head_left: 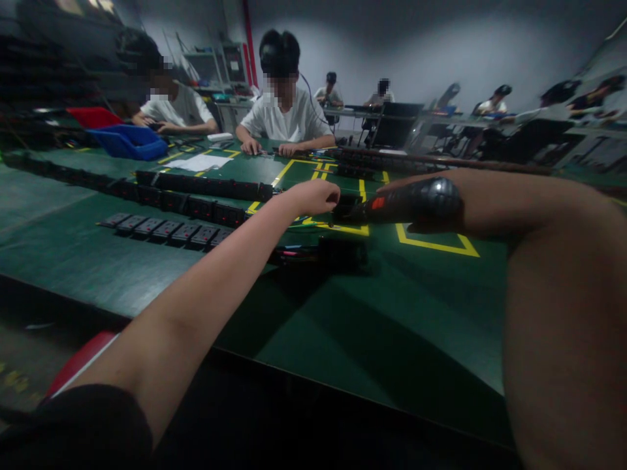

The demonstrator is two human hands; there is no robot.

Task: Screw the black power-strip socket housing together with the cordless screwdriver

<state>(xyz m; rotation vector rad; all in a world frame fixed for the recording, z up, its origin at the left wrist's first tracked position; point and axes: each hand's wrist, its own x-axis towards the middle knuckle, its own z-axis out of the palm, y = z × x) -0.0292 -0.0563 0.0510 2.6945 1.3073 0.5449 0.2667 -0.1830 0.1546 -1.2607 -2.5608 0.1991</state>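
My right hand [469, 199] is wrapped round a black power screwdriver [416, 201] with an orange-red switch, lying nearly level and pointing left. Its tip meets a small black part [347, 207] over the table. At the left side of that part, my left hand [317, 196] is closed with curled fingers; what they grip is partly hidden. Yellow and green wires [309, 225] run beneath my left hand. Just below lies a black socket strip [169, 230] with several modules, and wires lead from it to a dark block [343, 253].
Longer black strips [203, 187] lie across the green table [392, 320], which has yellow tape markings [441, 248]. A blue bin [130, 141] and white paper [203, 162] are farther left. A co-worker [289, 111] sits opposite, another [179, 108] to the left.
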